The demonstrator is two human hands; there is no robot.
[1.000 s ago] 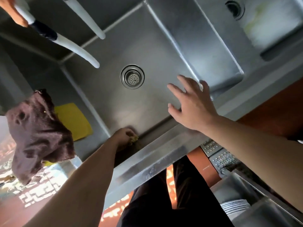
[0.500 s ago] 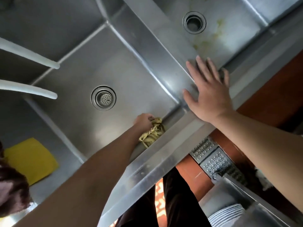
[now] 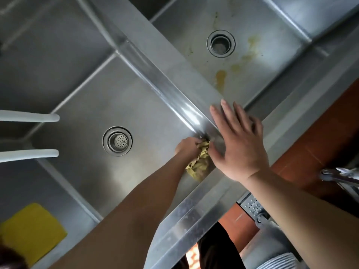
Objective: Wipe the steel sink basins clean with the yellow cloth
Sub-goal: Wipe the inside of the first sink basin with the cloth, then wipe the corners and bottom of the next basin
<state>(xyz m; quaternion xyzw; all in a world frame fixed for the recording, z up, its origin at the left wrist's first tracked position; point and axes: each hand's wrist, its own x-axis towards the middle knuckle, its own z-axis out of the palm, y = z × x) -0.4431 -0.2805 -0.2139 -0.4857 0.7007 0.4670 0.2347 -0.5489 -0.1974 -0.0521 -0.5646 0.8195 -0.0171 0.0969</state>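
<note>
**Desk:** In the near right corner of the middle steel sink basin (image 3: pixel 124 105), what is your left hand (image 3: pixel 187 147) doing?

**Field:** Your left hand is bunched around the crumpled yellow cloth (image 3: pixel 200 162), fingers curled on it, pressing it down where the basin floor meets the front wall and the shiny steel divider ridge (image 3: pixel 174 90). The cloth trails out behind your knuckles toward the front rim.

**Desk:** And your right hand (image 3: pixel 240 144)?

**Field:** Flat and spread, fingers straight, palm resting on the near end of that divider, just beside the cloth and holding nothing.

**Desk:** What else lies around you?

**Field:** A round perforated steel drain strainer (image 3: pixel 117 141) sits in the middle basin, left of your fist. The right basin (image 3: pixel 272 35) has an open round drain (image 3: pixel 221 43) and yellowish smears (image 3: pixel 221 78) running down from it. Two white tube spouts (image 3: pixel 29 117) reach in from the left edge. A bright yellow flat pad (image 3: pixel 29 230) lies in the left basin, well apart from your hands
</note>
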